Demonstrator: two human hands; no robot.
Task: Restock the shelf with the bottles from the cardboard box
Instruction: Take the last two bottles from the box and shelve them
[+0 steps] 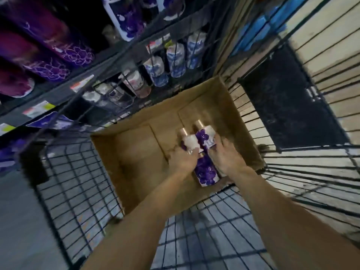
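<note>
Down inside the cardboard box (136, 152), both hands grasp bottles: left hand (184, 159) wraps a white bottle (190, 142), right hand (226, 156) a purple-flowered bottle (205, 137). Another bottle (206, 172) lies between the wrists. Box sits in a wire cart (78, 182) beside the shelf (120, 55).

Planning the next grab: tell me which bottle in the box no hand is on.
The purple-flowered bottle lying nearest the person, between the wrists. The left hand and right hand grip the other two bottles, caps pointing away.
</note>
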